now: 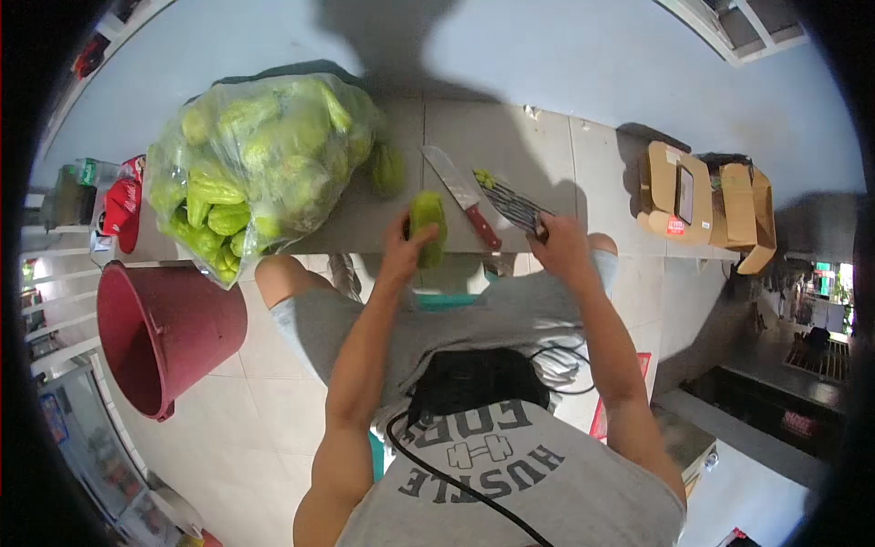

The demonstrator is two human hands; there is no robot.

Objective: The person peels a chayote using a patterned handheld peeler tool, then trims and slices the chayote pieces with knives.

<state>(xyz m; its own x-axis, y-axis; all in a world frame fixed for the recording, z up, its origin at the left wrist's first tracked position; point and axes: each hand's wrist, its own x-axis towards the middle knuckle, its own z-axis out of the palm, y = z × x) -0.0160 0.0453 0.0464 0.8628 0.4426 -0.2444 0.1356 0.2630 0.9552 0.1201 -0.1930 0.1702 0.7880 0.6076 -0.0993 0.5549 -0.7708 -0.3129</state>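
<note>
My left hand (401, 253) is closed around a green chayote (427, 228), held upright at the front edge of the tiled counter (365, 239). My right hand (563, 246) grips a dark-handled tool with a long, slotted or striped metal end (513, 204); its exact kind is unclear. Small green pieces (484, 179) show at the tool's far tip. Between my hands lies a large knife (463, 193) with a red handle, its blade pointing away to the left. A single chayote (387, 170) rests beside a big clear plastic bag (310, 159) full of chayotes.
A large red bucket (196, 333) stands on the floor at the left. Open cardboard boxes (700, 196) sit at the counter's right end. Red packaging (123, 208) is at the far left. A wall (547, 55) runs behind the counter, and my knees are against its front.
</note>
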